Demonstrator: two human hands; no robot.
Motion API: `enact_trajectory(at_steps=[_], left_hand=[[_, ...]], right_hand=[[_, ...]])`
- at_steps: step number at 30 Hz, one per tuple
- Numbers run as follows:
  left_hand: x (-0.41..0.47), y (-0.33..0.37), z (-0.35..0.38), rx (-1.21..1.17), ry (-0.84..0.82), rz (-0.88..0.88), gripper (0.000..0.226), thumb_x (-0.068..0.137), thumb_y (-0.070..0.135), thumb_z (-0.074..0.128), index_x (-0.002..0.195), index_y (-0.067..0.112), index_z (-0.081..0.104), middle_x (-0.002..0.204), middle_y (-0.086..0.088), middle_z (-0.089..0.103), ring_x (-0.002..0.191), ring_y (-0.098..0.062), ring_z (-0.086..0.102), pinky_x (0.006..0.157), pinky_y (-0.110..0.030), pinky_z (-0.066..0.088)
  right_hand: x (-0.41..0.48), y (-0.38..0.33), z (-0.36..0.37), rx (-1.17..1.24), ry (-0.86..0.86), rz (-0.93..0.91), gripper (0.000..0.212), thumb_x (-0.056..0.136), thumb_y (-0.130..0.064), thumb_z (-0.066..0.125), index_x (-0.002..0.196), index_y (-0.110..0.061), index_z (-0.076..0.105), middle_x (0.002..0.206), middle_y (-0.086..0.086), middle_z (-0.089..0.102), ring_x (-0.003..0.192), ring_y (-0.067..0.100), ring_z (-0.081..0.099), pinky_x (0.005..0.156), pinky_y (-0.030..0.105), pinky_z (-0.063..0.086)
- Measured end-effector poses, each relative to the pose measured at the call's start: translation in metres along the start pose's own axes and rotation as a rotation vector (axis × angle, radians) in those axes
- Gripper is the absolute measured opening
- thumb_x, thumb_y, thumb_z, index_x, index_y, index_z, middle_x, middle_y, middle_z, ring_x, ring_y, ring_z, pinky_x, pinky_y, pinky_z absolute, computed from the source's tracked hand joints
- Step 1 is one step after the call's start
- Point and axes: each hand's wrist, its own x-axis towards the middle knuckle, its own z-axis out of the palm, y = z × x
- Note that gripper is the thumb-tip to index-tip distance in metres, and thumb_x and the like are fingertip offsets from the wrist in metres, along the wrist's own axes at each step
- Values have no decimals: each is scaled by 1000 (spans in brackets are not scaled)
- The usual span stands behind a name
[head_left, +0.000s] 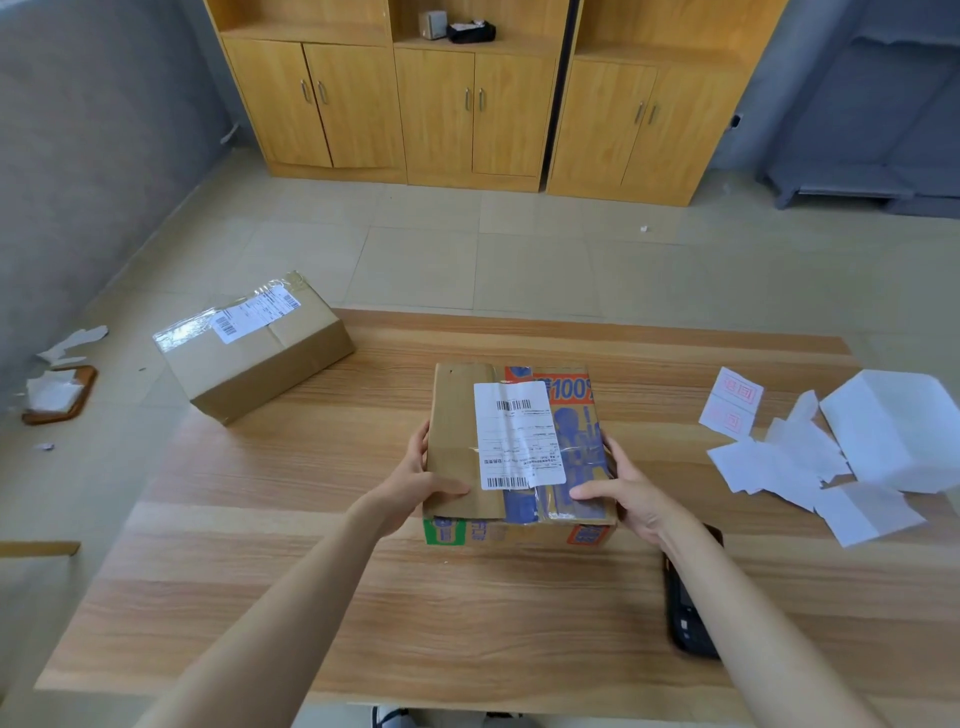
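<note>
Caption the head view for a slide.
Left hand and right hand grip a printed cardboard box bearing a white shipping label at a wooden table.

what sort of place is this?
Probably a small office used for parcel handling: wooden cabinets along the far wall, a labelled printed box, and torn label sheets on the table.
</note>
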Motion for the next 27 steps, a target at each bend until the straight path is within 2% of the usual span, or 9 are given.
enact_trajectory(at_steps=[5, 8, 11, 14, 17, 20, 23, 25, 27], left_hand=[[5, -2, 3, 32, 19, -20, 122, 59, -2, 79, 149, 38, 7, 140, 10, 38, 118, -18, 52, 77, -32, 56], [10, -6, 3, 44, 56, -20, 118, 67, -10, 76, 150, 35, 4, 141, 9, 37, 113, -16, 53, 77, -32, 55], [14, -15, 0, 68, 100, -28, 119, 67, -12, 76, 151, 30, 2, 147, 6, 34, 111, -12, 52, 79, -30, 53], [16, -22, -4, 111, 126, -39, 120, 67, -12, 77, 151, 27, 2, 150, 5, 29, 118, -15, 47, 90, -32, 49], [18, -24, -7, 165, 124, -49, 117, 68, -11, 77, 151, 24, 1, 151, 6, 27, 118, -13, 42, 79, -21, 49], [24, -19, -9, 246, 165, -68, 114, 70, -5, 78, 151, 22, 3, 151, 0, 28, 115, -17, 46, 78, -22, 48], [40, -1, -16, 331, 231, -44, 119, 67, 5, 83, 152, 23, 2, 153, -5, 24, 125, -23, 43, 77, -25, 49], [53, 15, -21, 407, 258, -10, 128, 58, 18, 89, 152, 29, 3, 156, -6, 18, 134, -27, 35, 94, -39, 49], [67, 30, -20, 517, 286, 22, 122, 63, 21, 88, 152, 29, 5, 156, -8, 15, 139, -27, 26, 110, -45, 33]], right_hand=[[6, 2, -3, -41, -1, 30, 117, 54, 2, 79, 150, -28, 19, 124, 6, 60, 106, 20, 61, 79, 32, 51], [16, 0, -4, -92, -5, 50, 107, 71, 13, 73, 151, -28, 15, 123, 3, 59, 103, 15, 60, 76, 28, 49], [27, 1, -1, -149, -4, 72, 104, 74, 15, 69, 150, -28, 13, 117, -1, 59, 101, 14, 59, 75, 28, 48], [33, 11, 3, -214, -9, 113, 107, 74, 14, 69, 153, -27, 9, 127, 3, 54, 110, 19, 55, 81, 29, 46], [35, 18, 4, -244, 0, 127, 106, 75, 14, 68, 153, -26, 8, 131, 3, 49, 110, 19, 51, 74, 24, 45], [35, 16, 6, -253, 21, 142, 104, 77, 8, 70, 152, -26, 9, 142, 5, 43, 111, 18, 49, 74, 24, 45], [34, 13, 7, -280, 96, 218, 106, 78, -13, 78, 154, -20, 4, 149, 7, 37, 123, 23, 46, 95, 33, 43], [28, 13, 9, -284, 116, 342, 110, 77, -29, 80, 154, -18, 2, 151, 9, 33, 132, 28, 40, 103, 47, 40], [20, 16, 13, -222, 113, 442, 103, 77, -32, 79, 151, -22, 8, 142, 5, 36, 127, 28, 40, 96, 55, 45]])
